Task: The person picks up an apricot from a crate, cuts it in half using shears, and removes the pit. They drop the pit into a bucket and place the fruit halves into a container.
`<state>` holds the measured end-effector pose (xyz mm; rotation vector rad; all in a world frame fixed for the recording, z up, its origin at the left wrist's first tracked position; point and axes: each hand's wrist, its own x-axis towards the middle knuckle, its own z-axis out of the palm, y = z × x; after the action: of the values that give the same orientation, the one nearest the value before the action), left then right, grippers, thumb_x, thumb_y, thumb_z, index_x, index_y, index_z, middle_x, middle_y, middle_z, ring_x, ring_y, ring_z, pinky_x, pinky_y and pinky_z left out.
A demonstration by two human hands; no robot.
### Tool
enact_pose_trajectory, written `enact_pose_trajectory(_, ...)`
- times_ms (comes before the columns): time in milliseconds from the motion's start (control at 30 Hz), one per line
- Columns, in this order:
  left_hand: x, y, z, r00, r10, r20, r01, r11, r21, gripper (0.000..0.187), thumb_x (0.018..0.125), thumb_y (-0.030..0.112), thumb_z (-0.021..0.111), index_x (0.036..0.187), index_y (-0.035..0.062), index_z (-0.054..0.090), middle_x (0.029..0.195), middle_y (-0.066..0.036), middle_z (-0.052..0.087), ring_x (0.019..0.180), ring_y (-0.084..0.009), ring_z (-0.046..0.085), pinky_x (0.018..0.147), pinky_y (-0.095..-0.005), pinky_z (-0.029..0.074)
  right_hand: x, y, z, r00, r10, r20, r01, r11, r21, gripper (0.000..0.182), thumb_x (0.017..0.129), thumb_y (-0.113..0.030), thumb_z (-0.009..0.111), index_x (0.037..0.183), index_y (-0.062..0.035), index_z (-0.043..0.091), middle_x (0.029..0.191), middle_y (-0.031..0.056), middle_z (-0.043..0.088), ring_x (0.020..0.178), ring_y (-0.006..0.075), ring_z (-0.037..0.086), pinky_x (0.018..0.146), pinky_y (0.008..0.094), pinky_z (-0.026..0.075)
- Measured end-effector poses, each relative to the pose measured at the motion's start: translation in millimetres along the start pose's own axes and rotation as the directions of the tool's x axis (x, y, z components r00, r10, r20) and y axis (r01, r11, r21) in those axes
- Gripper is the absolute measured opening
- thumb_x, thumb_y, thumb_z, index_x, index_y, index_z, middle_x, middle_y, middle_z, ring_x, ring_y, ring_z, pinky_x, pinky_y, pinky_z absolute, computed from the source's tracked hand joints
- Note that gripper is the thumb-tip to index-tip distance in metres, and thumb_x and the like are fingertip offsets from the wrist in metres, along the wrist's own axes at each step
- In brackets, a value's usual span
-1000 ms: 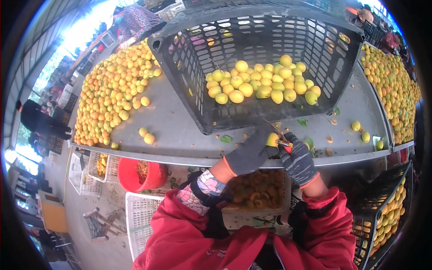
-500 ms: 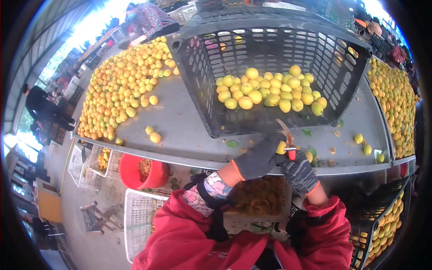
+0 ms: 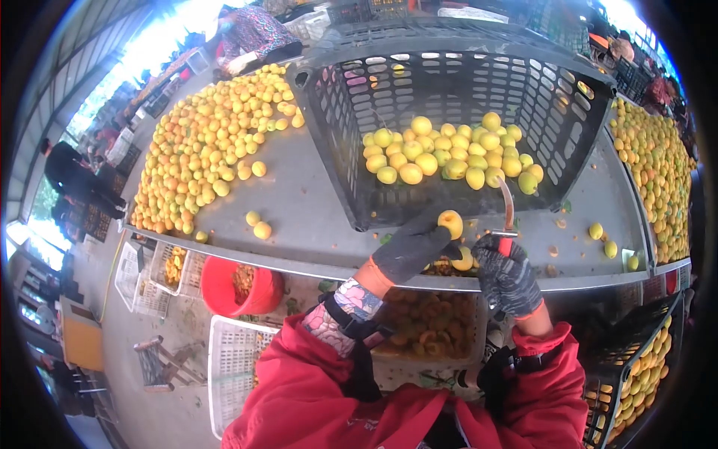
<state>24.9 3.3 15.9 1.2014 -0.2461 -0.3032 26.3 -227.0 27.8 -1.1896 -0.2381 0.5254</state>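
Note:
My left hand (image 3: 416, 247), in a dark grey glove, holds a cut yellow fruit (image 3: 450, 223) at its fingertips, the open face showing. To its right, my right hand (image 3: 511, 278), in a striped grey glove, is closed round the red handle of a curved knife (image 3: 508, 213), blade pointing up. Between the hands another yellow fruit (image 3: 464, 259) shows near the table edge; what supports it is unclear. Beyond them a tilted black crate (image 3: 336, 161) holds several whole yellow fruits (image 3: 426, 163).
Piled fruit (image 3: 202, 142) covers the left of the metal table (image 3: 299, 217), with another pile (image 3: 651, 172) at right. Below stand a red bucket (image 3: 218, 288), a white crate (image 3: 221, 374), a tub of cut fruit (image 3: 430, 329) and a black crate (image 3: 617, 367). People are in the background.
My hands have moved apart. The knife has moved right and upward, away from the fruit in my left hand, which now shows a cut face.

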Motion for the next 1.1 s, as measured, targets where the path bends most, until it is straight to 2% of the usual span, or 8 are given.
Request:
enact_pose_trajectory(33,2,1,3,0.996,0.085,-0.008,-0.085,0.996,-0.022,0.048,0.099,0.024,0.055,0.139,0.0021,0.041,0.121,-0.008,0.056,0.104,-0.0167,0.058,0.087,-0.0332,0.052,1,4,-1,0.987,-0.160,-0.029,0.134,0.902,-0.411,0.016,0.088,-0.006,0.060,0.101,0.0021,0.064,0.090,0.0117,0.065,0.082,0.0191,0.064,0.067,0.0302,0.052)
enact_pose_trajectory(100,2,-2,0,0.997,0.066,-0.032,-0.067,0.997,-0.040,0.050,0.098,0.023,0.057,0.140,0.0021,0.041,0.119,-0.008,0.058,0.101,-0.0174,0.060,0.087,-0.0334,0.052,2,9,5,0.909,-0.417,0.008,0.313,0.670,-0.673,0.021,0.087,-0.004,0.066,0.105,0.0051,0.061,0.088,0.0131,0.065,0.080,0.0198,0.065,0.070,0.0320,0.051)
enact_pose_trajectory(233,-1,11,-1,0.990,0.109,-0.085,-0.105,0.993,0.045,0.054,0.095,0.023,0.063,0.140,0.0023,0.042,0.116,-0.008,0.059,0.097,-0.0185,0.063,0.088,-0.0331,0.052,5,39,1,0.936,-0.309,-0.167,0.160,0.798,-0.581,0.026,0.086,-0.011,0.070,0.103,0.0057,0.061,0.077,0.0135,0.067,0.069,0.0229,0.065,0.066,0.0346,0.051)
enact_pose_trajectory(567,-5,13,-10,0.982,0.163,-0.090,-0.145,0.973,0.178,0.050,0.092,0.018,0.066,0.136,0.0018,0.048,0.120,-0.005,0.058,0.107,-0.0135,0.055,0.091,-0.0302,0.048,2,42,3,0.920,-0.383,0.079,0.284,0.517,-0.807,0.027,0.085,-0.012,0.067,0.104,0.0044,0.061,0.084,0.0220,0.066,0.078,0.0392,0.065,0.067,0.0435,0.051)
enact_pose_trajectory(833,-8,20,-10,0.955,0.280,-0.094,-0.213,0.872,0.441,0.046,0.089,0.012,0.067,0.131,0.0015,0.052,0.120,-0.006,0.059,0.106,-0.0151,0.056,0.092,-0.0307,0.047,3,57,-3,0.913,-0.406,0.028,0.226,0.448,-0.865,0.032,0.084,-0.013,0.066,0.111,0.0024,0.058,0.083,0.0232,0.065,0.077,0.0415,0.063,0.066,0.0470,0.050)
enact_pose_trajectory(933,-8,16,-14,0.972,0.204,-0.120,-0.150,0.924,0.352,0.045,0.089,0.012,0.066,0.131,0.0017,0.052,0.119,-0.007,0.059,0.105,-0.0156,0.057,0.091,-0.0307,0.048,3,57,0,0.928,-0.372,-0.001,0.134,0.338,-0.932,0.035,0.084,-0.014,0.066,0.114,0.0010,0.057,0.083,0.0239,0.064,0.078,0.0423,0.063,0.067,0.0484,0.049)
enact_pose_trajectory(1033,-6,16,-15,0.943,0.331,-0.045,-0.232,0.747,0.623,0.044,0.090,0.013,0.066,0.131,0.0012,0.052,0.119,-0.008,0.059,0.106,-0.0161,0.057,0.091,-0.0301,0.049,1,58,5,0.933,-0.358,-0.040,0.075,0.300,-0.951,0.037,0.084,-0.015,0.066,0.116,0.0001,0.056,0.083,0.0246,0.064,0.078,0.0429,0.063,0.068,0.0489,0.049)
enact_pose_trajectory(1100,-5,10,-15,0.955,0.278,-0.104,-0.199,0.860,0.470,0.045,0.092,0.017,0.065,0.131,0.0010,0.050,0.120,-0.009,0.059,0.107,-0.0182,0.058,0.093,-0.0320,0.049,1,58,10,0.927,-0.369,-0.060,0.076,0.341,-0.937,0.037,0.084,-0.015,0.065,0.116,0.0000,0.056,0.084,0.0251,0.064,0.079,0.0432,0.062,0.068,0.0491,0.050)
